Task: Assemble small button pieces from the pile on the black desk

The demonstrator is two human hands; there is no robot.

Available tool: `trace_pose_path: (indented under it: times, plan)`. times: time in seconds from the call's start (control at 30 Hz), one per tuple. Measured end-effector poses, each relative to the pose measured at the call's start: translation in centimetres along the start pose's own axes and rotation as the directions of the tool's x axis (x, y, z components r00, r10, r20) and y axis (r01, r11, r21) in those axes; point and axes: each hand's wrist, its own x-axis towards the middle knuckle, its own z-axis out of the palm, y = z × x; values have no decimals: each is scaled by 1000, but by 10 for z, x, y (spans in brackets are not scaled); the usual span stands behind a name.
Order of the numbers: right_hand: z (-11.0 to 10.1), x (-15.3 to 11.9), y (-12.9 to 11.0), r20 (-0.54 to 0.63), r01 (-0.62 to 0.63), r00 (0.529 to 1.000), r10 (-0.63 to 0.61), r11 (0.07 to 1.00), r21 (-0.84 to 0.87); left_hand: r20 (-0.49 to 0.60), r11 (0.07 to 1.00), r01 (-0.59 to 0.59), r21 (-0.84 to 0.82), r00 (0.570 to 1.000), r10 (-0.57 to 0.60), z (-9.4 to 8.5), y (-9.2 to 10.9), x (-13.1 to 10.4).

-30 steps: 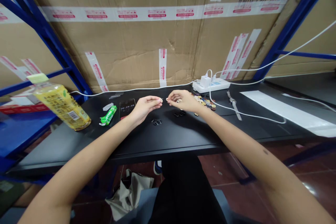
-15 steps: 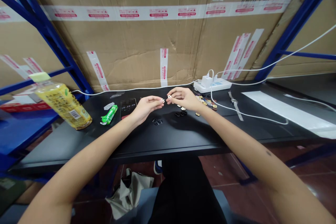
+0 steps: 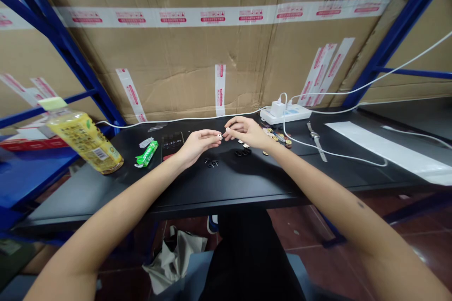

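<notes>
Just above the black table, my left hand (image 3: 199,146) pinches a small white piece with holes (image 3: 219,136) between thumb and fingertips. Close beside it, my right hand (image 3: 247,131) has its fingers bent together around a small pale piece (image 3: 228,130), mostly covered by the fingertips. What kind of parts these are is too small to tell. Below the hands lie several small black parts with pins (image 3: 212,163) and several black oval rings (image 3: 243,152). A pile of small coloured pieces (image 3: 280,137) is partly hidden behind my right wrist.
A phone showing a timer (image 3: 172,142), a green wrapper (image 3: 146,154) and a leaning yellow drink bottle (image 3: 84,136) are on the left. A power strip (image 3: 286,112), white cables, a wristwatch (image 3: 317,141) and a white sheet (image 3: 388,150) lie right. Cardboard (image 3: 176,56) stands behind.
Both hands stay almost in place. The white piece in my left fingertips has turned slightly and shows its holes more plainly; the pale piece at my right fingertips has also turned a little.
</notes>
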Motion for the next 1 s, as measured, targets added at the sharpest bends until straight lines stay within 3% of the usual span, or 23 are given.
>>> trace_pose_path:
  times: [0.23,1.0]
  plan:
    - [-1,1,4,1,18,1000,-18,1000,-2,57,1000,22,-12,998,-21,-1,0,0]
    - [-2,0,2,1,-18,1000,18,1000,-10,21,998,57,-41,998,-56,-2,-1,1]
